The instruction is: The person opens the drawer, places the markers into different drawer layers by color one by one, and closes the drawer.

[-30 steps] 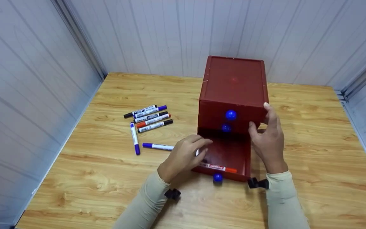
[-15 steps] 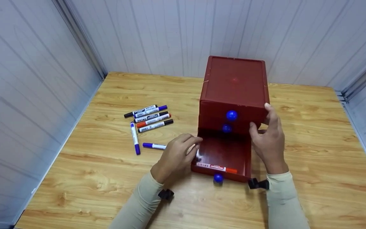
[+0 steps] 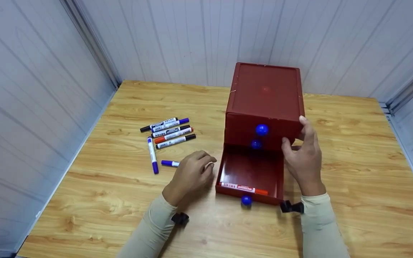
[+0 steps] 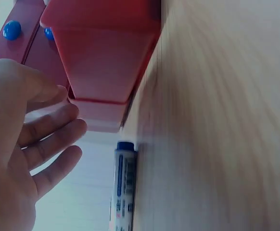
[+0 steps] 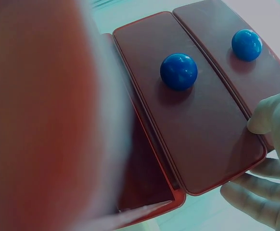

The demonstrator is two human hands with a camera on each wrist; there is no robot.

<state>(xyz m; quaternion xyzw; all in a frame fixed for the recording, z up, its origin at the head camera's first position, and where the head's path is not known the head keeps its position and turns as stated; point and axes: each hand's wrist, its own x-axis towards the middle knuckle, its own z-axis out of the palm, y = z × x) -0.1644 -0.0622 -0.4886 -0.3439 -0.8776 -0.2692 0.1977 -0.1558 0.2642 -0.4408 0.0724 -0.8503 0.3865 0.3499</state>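
Observation:
A dark red drawer cabinet stands on the table with its bottom drawer pulled out. Inside that drawer an orange-capped marker lies along the front wall. My right hand grips the cabinet's front right corner, thumb on the front and fingers along the side. Just left of the drawer, my left hand hovers with loosely bent fingers and nothing between them. Below it a blue-capped marker lies on the table, mostly hidden by the hand in the head view; its white barrel shows in the left wrist view.
Several markers lie side by side left of the cabinet, and another blue-capped marker lies crosswise near them. Round blue knobs stick out from the drawer fronts. Ribbed white panels wall in the wooden table.
My left hand has drawn back leftward out of the open drawer to above the lone blue-capped marker, covering more of it. My right hand has kept its grip on the cabinet.

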